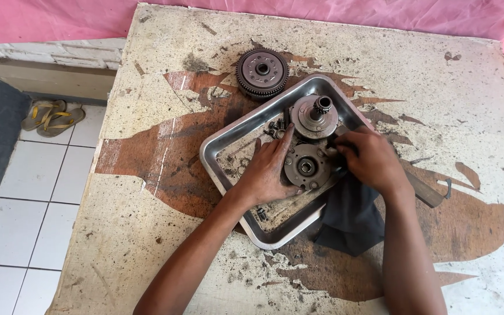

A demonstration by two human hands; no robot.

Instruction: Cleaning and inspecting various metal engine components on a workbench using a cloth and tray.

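Left hand (pixel 269 169), fingers spread, steadies a round steel plate (pixel 305 167) (greasy); right hand (pixel 371 160) pinches dark cloth (pixel 350 216).

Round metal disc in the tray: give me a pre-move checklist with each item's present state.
1. Left hand steadies the round metal disc: ok.
2. Right hand touches the disc's right edge: ok; its grip cannot tell.
3. Disc lies flat inside the steel tray: ok.
4. Dark cloth clear of the disc: not ok, it lies against it, draped over the tray's rim.
5. Small bolts contained in the tray: ok.
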